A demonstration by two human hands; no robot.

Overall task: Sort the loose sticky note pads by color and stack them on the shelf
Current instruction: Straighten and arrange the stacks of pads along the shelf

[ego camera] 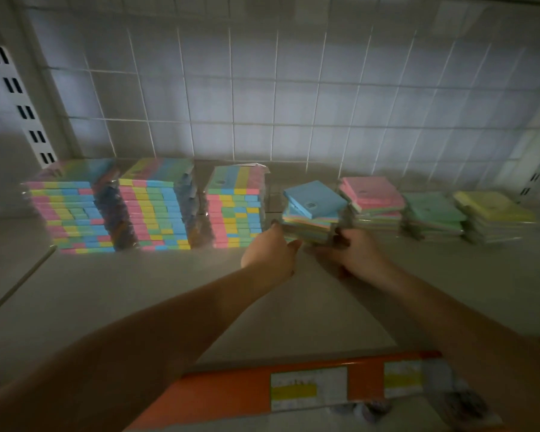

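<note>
Far left on the shelf (138,291): 3 tall stacks of wrapped multicolour packs (75,213), striped pink, yellow, green and blue, standing side by side with narrow gaps between them. Just right of these, the blue-topped stack (312,210) of sticky note pads, its top blue pad twisted askew, pastel edges of mixed colours below. Gripped from both sides: left hand (272,251) curled against its left lower edge, right hand (353,254) clamped on its right front corner, hands close together with only the stack between. Next right, touching or nearly touching, the pink-topped stack (371,201), then the green-topped stack (434,213), then the yellow-topped stack (493,213), each lower than the striped ones.

Broad bare shelf surface in front of all stacks, reaching to the orange front edge strip (247,391) with 2 price labels. Wire grid back panel (293,88) close behind the rows; slotted uprights at far left and far right bounding the bay. Shelf's left edge dropping off beside the first striped stack.

Whole scene dim and motion-blurred. Fingertips of both hands hard to separate from the pads. Lower layers of the right-hand stacks too smeared to tell colours. Print on labels unreadable. Both forearms cut off by the bottom corners.
</note>
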